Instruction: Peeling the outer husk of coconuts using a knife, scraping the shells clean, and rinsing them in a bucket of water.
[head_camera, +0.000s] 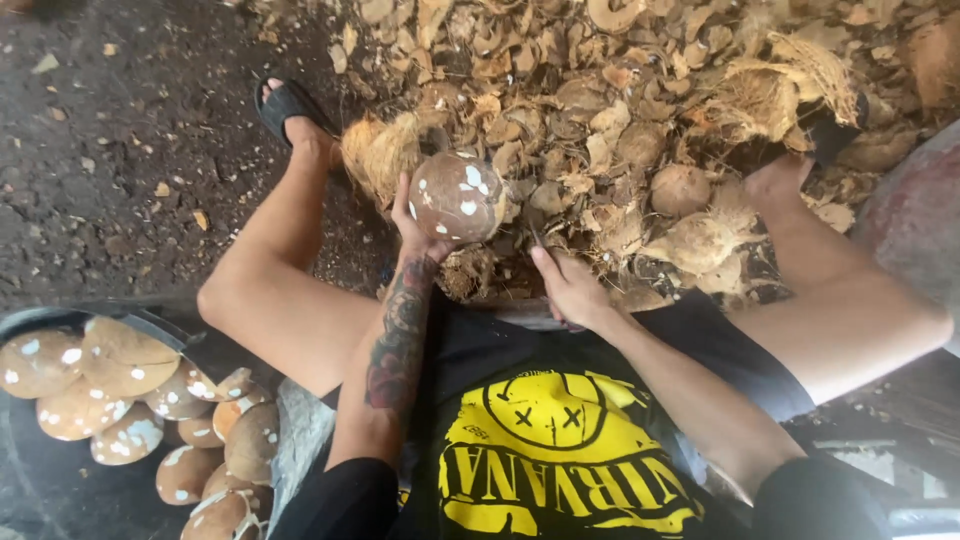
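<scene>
The left hand (418, 228) is cupped round a peeled coconut (458, 197), fingers curled up its near-left side and the palm under it, holding it raised just ahead of the knees. The nut is nearly round, brown with white patches where the skin has been shaved through, so it has no clear long axis; its broad face turns toward the camera.

The right hand (570, 288) sits lower and a little to the right, near the nut but apart from it. It is closed round something thin and dark that pokes up from the fist toward the nut — a blade or tool perhaps, too small to tell. The left hand is the one on the coconut; the nut lies up and to the left of the right hand.

Beyond both hands a heap of coconut husk and shell pieces (640, 110) covers the ground, with a few unpeeled nuts among it. Bare legs splay to either side, the left foot in a black sandal (290, 105) on dark soil. At the lower left edge a dark tub (150, 322) holds a heap of peeled coconuts (130, 400) — brown and white-flecked like the held one.
</scene>
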